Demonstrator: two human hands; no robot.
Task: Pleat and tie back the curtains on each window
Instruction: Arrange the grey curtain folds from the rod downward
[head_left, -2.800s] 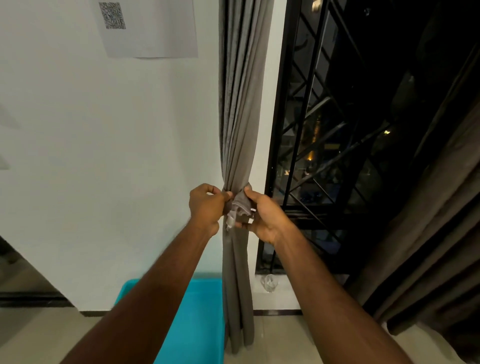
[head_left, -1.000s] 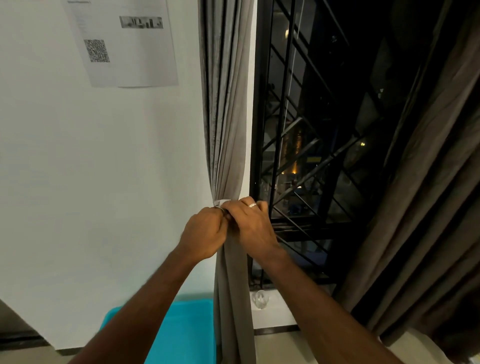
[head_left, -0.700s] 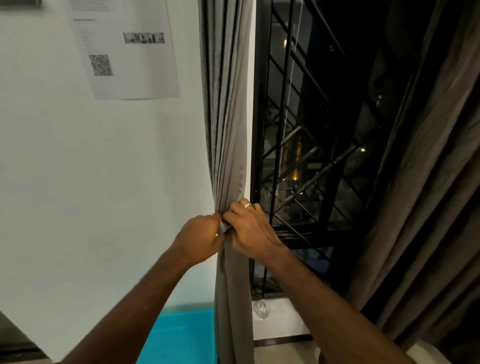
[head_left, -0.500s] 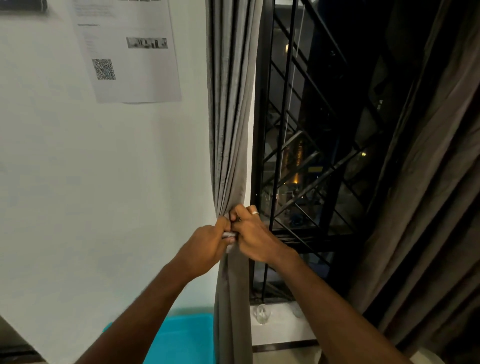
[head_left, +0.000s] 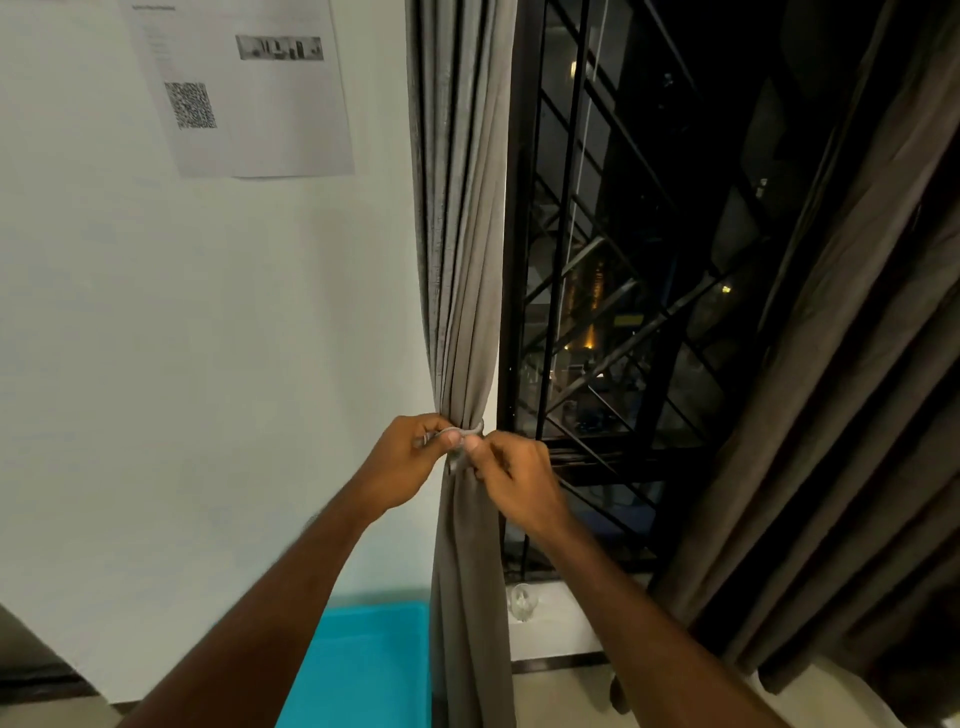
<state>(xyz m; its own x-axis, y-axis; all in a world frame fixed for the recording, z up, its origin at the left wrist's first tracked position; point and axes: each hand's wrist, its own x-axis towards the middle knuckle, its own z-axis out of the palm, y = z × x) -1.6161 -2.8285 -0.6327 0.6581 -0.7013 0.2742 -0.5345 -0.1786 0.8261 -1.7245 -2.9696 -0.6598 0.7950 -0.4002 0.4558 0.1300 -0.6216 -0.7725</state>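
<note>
A grey curtain (head_left: 462, 249) hangs pleated beside the left edge of the window, gathered tight at waist height. A thin grey tie-back (head_left: 471, 430) wraps around the gathered part. My left hand (head_left: 402, 465) pinches the tie's end at the curtain's left side. My right hand (head_left: 511, 480) pinches the tie just right of it, fingers curled in front of the curtain. The two thumbs nearly touch. A second, darker curtain (head_left: 852, 395) hangs loose along the right side of the window.
A black metal window grille (head_left: 597, 291) stands behind the curtain, dark outside. A printed sheet with a QR code (head_left: 244, 88) is on the white wall. A turquoise bin (head_left: 363, 670) sits on the floor below, and a small glass (head_left: 522, 600) stands on the sill.
The hands have parted slightly from covering the gathered spot, and the tie now shows wrapped around the curtain. The view has shifted a little.
</note>
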